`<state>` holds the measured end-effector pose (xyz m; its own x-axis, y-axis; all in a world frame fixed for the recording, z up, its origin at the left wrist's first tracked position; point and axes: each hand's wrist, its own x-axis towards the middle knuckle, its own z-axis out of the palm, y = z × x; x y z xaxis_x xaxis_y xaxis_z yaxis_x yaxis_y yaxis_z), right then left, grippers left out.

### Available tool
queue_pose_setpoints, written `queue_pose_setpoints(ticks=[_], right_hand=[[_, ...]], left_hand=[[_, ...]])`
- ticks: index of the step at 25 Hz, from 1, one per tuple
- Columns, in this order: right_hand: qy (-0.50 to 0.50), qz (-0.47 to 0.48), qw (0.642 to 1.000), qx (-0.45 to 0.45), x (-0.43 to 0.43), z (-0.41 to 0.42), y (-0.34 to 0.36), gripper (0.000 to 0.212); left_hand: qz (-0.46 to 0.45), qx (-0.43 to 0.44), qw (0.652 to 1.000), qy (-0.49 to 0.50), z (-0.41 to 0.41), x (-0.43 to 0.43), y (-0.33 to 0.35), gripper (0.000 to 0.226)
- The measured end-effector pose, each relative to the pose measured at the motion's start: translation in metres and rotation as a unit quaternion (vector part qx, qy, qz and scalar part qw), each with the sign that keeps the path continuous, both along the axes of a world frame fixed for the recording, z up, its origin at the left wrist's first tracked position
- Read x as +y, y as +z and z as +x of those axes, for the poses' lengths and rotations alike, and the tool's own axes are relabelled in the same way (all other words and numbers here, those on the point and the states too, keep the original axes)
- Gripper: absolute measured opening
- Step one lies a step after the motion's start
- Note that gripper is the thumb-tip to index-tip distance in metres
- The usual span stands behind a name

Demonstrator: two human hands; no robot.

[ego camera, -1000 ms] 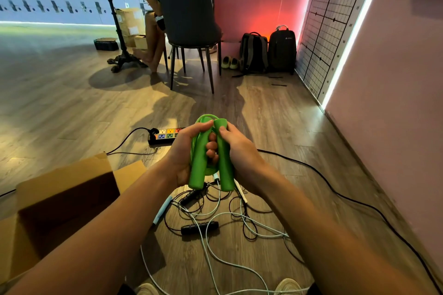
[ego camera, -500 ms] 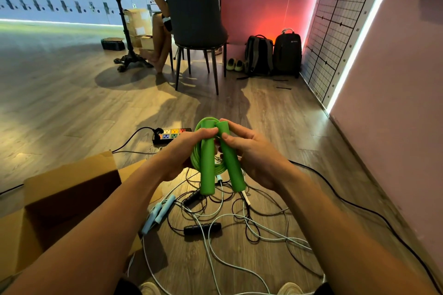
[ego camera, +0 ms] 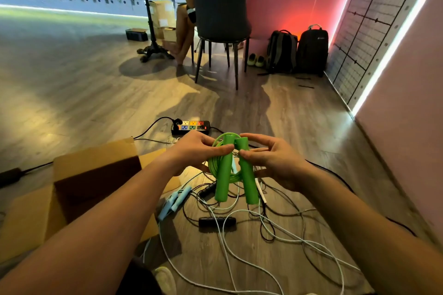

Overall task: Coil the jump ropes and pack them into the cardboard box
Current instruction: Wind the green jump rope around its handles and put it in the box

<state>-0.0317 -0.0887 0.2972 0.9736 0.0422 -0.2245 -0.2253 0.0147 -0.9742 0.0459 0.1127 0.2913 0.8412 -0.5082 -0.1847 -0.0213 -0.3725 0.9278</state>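
Pinching the coiled green plastic jump rope (ego camera: 224,175), left hand (ego camera: 191,151) and right hand (ego camera: 275,163) seem done coiling; next, drop it into the brown cardboard box (ego camera: 96,155), lower left.

Cardboard box (ego camera: 96,158) left of loose ropes (ego camera: 217,221); power strip (ego camera: 191,126) behind.

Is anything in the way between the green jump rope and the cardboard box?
Nothing visible is. The left hand and right hand hold the green jump rope in the air, and the cardboard box lies open just to its left. The blue handles lie on the floor by the box's flap, below that path.
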Motion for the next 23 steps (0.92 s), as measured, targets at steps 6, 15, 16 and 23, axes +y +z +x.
queue_pose_setpoints(ticks=[6,15,16,23], right_hand=[[0.049,-0.023,0.998,0.016,0.062,0.053,-0.049,0.048],[0.126,-0.065,0.986,0.091,0.177,0.142,-0.189,0.052],[0.124,-0.069,0.985,0.1,0.183,0.15,-0.208,0.052],[0.092,-0.054,0.985,0.134,0.16,0.181,-0.269,0.045]], left_hand=[[0.137,0.006,0.99,0.043,0.042,0.065,-0.041,0.058],[0.142,0.185,0.961,0.151,0.091,0.183,-0.197,0.045],[0.137,0.198,0.958,0.158,0.096,0.185,-0.216,0.039],[0.009,0.159,0.971,0.177,0.127,0.157,-0.295,0.06]])
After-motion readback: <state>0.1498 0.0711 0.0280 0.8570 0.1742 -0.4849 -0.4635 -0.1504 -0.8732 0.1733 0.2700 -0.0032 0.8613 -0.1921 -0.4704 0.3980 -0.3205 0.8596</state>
